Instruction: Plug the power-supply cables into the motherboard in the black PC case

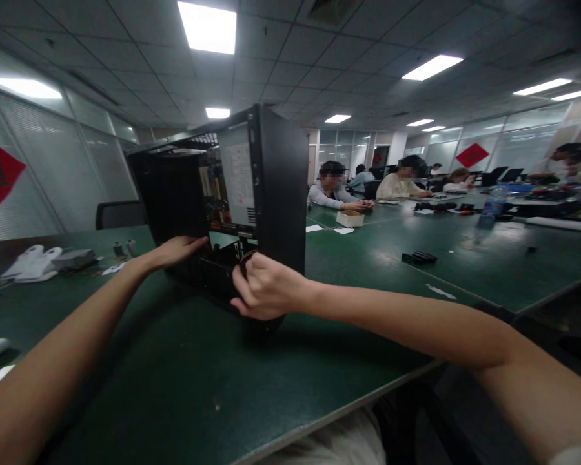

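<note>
A black computer case [283, 187] stands upright on the green table, its open side showing a metal box with a label [238, 171] and parts inside. My left hand [180, 250] rests at the lower left of the opening, fingers stretched out against the case. At the lower front, my right hand [261, 285] has its fingers curled at the black drive bay [219, 271]; what they hold, if anything, is hidden behind them.
The green table [368, 258] carries a small box [350, 218], black parts [419, 257] and a bottle [498, 201]. At left lie a grey box [73, 259] and a white bag [33, 261]. Several people sit farther back.
</note>
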`<state>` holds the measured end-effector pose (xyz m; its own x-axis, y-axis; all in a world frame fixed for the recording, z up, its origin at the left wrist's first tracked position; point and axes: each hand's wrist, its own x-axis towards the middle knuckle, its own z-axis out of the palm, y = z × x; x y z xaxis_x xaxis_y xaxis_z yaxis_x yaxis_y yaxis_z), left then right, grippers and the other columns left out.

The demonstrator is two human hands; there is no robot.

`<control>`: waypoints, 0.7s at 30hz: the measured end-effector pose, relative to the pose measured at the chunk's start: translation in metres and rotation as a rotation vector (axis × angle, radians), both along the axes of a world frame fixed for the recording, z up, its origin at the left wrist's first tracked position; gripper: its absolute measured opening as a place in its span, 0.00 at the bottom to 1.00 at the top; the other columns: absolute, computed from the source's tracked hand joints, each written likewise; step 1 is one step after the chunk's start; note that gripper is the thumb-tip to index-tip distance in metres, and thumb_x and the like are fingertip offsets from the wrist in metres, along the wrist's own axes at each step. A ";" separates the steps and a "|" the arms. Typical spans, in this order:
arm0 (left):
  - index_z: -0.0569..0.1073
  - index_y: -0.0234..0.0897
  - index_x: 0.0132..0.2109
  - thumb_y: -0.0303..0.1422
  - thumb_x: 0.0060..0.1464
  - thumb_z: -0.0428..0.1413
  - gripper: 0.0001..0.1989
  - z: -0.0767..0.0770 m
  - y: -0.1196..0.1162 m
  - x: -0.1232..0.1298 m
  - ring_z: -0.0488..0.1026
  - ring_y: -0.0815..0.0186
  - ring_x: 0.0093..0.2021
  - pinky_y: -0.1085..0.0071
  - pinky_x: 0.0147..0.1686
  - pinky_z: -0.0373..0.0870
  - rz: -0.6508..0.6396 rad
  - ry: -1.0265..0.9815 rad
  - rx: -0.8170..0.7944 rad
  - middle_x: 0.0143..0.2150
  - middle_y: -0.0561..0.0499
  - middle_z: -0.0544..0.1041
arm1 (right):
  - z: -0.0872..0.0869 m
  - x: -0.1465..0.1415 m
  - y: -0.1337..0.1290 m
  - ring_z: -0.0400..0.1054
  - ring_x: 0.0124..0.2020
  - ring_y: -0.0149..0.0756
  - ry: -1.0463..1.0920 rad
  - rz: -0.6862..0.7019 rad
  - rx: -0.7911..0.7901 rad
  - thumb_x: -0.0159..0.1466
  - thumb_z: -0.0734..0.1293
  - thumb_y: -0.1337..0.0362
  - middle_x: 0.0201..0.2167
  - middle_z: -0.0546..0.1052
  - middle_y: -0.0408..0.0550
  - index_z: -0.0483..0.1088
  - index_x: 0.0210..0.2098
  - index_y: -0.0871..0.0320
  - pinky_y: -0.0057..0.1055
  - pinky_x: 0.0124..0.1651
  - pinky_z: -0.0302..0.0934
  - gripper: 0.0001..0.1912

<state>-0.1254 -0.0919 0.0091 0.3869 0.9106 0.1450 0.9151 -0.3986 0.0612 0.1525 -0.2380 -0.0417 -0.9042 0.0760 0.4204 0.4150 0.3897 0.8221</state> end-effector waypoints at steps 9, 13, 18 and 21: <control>0.82 0.40 0.57 0.66 0.51 0.55 0.41 -0.004 -0.007 0.025 0.80 0.46 0.51 0.61 0.48 0.74 -0.096 0.215 -0.002 0.51 0.39 0.84 | -0.012 0.157 0.068 0.65 0.31 0.42 0.051 -0.081 -0.142 0.72 0.57 0.61 0.28 0.78 0.54 0.77 0.55 0.69 0.42 0.37 0.50 0.24; 0.84 0.41 0.51 0.68 0.52 0.54 0.39 -0.009 -0.010 0.039 0.81 0.47 0.45 0.60 0.44 0.73 -0.094 0.210 0.072 0.44 0.39 0.85 | -0.011 0.180 0.090 0.65 0.34 0.44 0.044 -0.209 -0.296 0.71 0.56 0.58 0.31 0.79 0.55 0.76 0.60 0.67 0.44 0.39 0.50 0.28; 0.83 0.39 0.54 0.68 0.55 0.51 0.41 -0.014 -0.009 0.057 0.81 0.45 0.46 0.60 0.43 0.73 -0.053 0.248 0.183 0.44 0.37 0.84 | -0.008 0.193 0.119 0.65 0.38 0.46 0.102 -0.323 -0.389 0.71 0.55 0.61 0.37 0.81 0.59 0.75 0.61 0.67 0.46 0.44 0.53 0.28; 0.82 0.40 0.56 0.67 0.57 0.51 0.40 -0.017 -0.007 0.069 0.81 0.44 0.49 0.60 0.43 0.73 -0.048 0.249 0.208 0.47 0.38 0.85 | -0.010 0.202 0.137 0.65 0.39 0.47 0.176 -0.346 -0.419 0.70 0.57 0.62 0.38 0.81 0.60 0.77 0.58 0.64 0.46 0.47 0.54 0.25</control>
